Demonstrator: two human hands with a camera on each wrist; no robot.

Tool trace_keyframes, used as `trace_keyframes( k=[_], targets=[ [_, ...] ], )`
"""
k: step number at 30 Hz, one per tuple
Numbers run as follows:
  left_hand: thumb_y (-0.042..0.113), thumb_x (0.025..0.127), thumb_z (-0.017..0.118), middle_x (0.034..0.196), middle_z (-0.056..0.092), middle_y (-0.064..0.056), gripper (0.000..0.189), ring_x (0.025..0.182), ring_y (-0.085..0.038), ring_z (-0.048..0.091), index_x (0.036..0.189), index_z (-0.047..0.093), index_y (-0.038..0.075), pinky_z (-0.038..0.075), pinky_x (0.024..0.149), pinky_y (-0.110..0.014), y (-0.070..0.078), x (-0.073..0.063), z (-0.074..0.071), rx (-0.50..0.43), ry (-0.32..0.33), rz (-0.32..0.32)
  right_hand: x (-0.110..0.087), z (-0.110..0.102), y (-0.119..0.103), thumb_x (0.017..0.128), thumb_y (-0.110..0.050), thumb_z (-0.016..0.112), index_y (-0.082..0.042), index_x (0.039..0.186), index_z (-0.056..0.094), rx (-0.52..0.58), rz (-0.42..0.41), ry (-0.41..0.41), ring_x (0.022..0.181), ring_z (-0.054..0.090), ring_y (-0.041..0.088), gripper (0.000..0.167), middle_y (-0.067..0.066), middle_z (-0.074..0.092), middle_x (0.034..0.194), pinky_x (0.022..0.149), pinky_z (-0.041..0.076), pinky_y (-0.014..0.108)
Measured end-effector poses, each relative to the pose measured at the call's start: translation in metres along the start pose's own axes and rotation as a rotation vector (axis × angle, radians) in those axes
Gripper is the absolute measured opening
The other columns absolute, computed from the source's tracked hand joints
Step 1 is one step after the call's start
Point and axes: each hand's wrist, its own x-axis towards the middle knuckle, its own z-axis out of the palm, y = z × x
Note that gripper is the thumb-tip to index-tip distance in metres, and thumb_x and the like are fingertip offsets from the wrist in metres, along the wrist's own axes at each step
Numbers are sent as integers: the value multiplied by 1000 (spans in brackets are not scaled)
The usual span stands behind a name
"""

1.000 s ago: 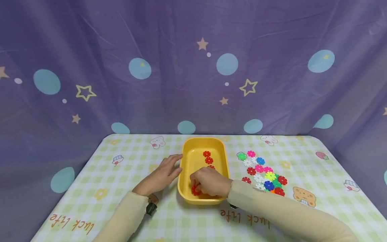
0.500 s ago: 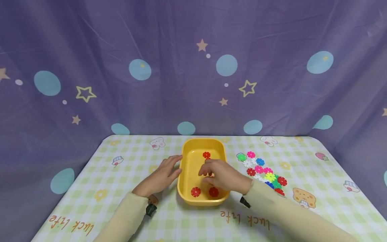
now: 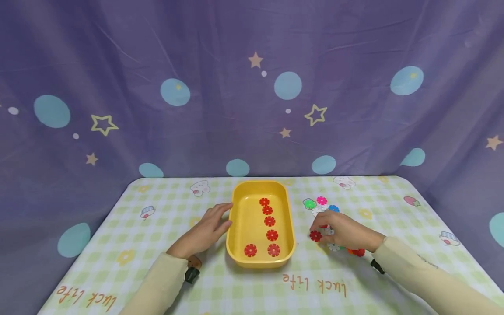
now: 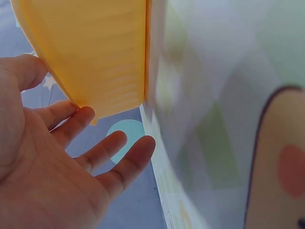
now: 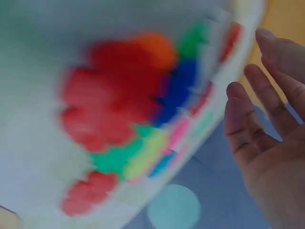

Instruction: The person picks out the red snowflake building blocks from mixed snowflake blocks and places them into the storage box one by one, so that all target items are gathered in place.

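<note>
Six red discs, flower-shaped, lie flat on the floor of the yellow tray. Five form a slightly slanting row along the right side, far end to near end; the farthest two appear to touch. The sixth lies at the near end, left of the row's last disc and apart from it.

Outside the tray, to its right, a further red disc lies at the thumb and fingertips of my right grip. That grip is apart, thumb and fingers spread; I cannot tell whether they touch the disc. Beneath and beyond it spreads a loose cluster of mixed discs, overlapping in places: red, orange, green, yellow, pink, white and blue. The right wrist view of them is blurred.

My left grip is also apart, its fingers extended and fingertips touching the tray's left wall.

Both sleeves are cream: left sleeve, right sleeve. Tray and cluster rest on the bench, under a green-and-white checked cloth printed with cartoon figures. Behind hangs a purple curtain bearing stars and blue ovals.
</note>
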Motion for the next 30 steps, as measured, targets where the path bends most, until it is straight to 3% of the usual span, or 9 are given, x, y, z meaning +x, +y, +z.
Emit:
trace_keyframes(
  k=[11, 19, 23, 30],
  targets=[
    [31, 101, 46, 149, 30, -4, 53, 135, -26, 27, 148, 30, 9, 29, 105, -49, -2, 0, 0, 3, 4, 19, 1, 11, 16, 78, -13, 79, -17, 109, 69, -1, -3, -63, 78, 50, 11, 33, -10, 56, 97, 69, 47, 24],
    [30, 101, 46, 149, 30, -1, 52, 134, -23, 28, 148, 31, 12, 30, 105, -47, -1, -1, -1, 0, -3, -12, -3, 16, 20, 78, -18, 79, -24, 106, 69, -18, -19, -6, 75, 49, 10, 31, -11, 55, 93, 68, 45, 23],
    [30, 101, 45, 149, 30, 0, 52, 134, -22, 28, 148, 31, 13, 30, 105, -46, -1, 0, -1, 6, -8, -28, -5, 17, 21, 78, -19, 78, -22, 109, 70, -29, -55, 26, 77, 50, 11, 32, -11, 57, 92, 69, 45, 24],
    [31, 102, 44, 150, 29, 1, 52, 135, -19, 27, 149, 30, 14, 31, 105, -44, 1, 0, 0, 21, -14, -39, -7, 15, 19, 80, -23, 78, -17, 108, 71, -53, -28, 23, 72, 49, 11, 30, -9, 52, 86, 64, 43, 21]
  ],
)
